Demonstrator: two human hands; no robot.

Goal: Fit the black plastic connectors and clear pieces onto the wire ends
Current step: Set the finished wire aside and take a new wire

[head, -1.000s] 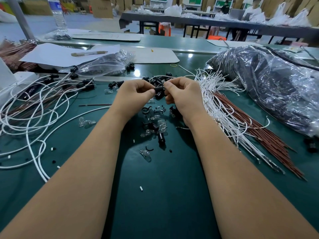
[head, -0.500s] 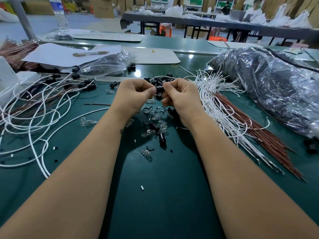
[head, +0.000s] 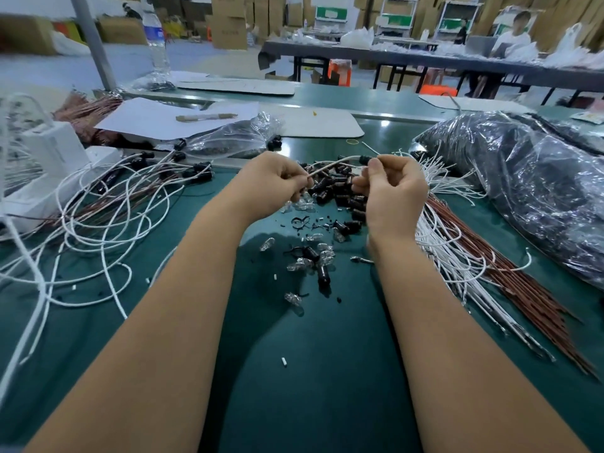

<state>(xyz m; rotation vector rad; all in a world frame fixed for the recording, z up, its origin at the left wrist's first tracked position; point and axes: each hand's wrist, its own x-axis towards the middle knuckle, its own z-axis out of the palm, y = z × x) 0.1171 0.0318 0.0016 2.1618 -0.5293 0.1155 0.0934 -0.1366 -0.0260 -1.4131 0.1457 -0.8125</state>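
Holding a white wire [head: 333, 162] taut between both hands looks like the step in hand: the left hand [head: 277, 181] pinches the wire's near stretch between thumb and forefinger, and the right hand [head: 390, 188] has its fingers curled with the thumb tip pressing at a black connector [head: 363, 160] on the wire. To do it well, I judge the right hand should push the connector straight along the wire, not at an angle, while the left keeps a firm pinch close behind so the wire does not buckle; whether the connector is fully seated cannot be told. The wire is raised above the pile of loose connectors [head: 336, 188] on the green worktop [head: 327, 387], arching gently. Its long axis runs roughly left to right across the view, rising slightly toward the right hand, with the connector end pointing right. Clear pieces [head: 323, 258] lie nearer the person than the pile, within easy reach for the following fit.
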